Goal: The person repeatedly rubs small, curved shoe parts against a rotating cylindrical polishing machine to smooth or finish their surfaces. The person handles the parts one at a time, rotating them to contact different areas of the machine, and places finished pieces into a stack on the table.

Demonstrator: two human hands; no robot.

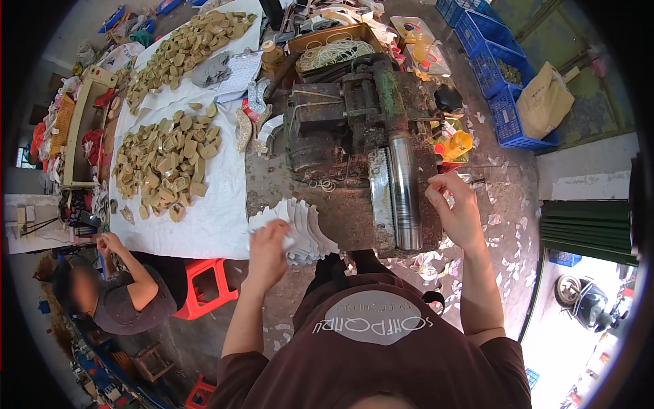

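Note:
My left hand (pixel 268 253) is over the left side of a stack of white, wavy-edged sheet pieces (pixel 306 230) at the front edge of the bench. Motion smears its fingers, so whether they grip a piece cannot be told. To the right of an upright-looking polished metal cylinder (pixel 405 194) on an old machine (pixel 327 126), my right hand (pixel 458 208) hangs in the air. Its thumb and fingers curl together in a pinch; anything between them is too small to make out.
Piles of tan blocks (pixel 167 160) lie on a white-covered table to the left. A box of string (pixel 334 54) stands behind the machine. Blue crates (pixel 507 112) line the right wall. Scraps litter the floor. Another person (pixel 129 293) works at left, near a red stool (pixel 208 290).

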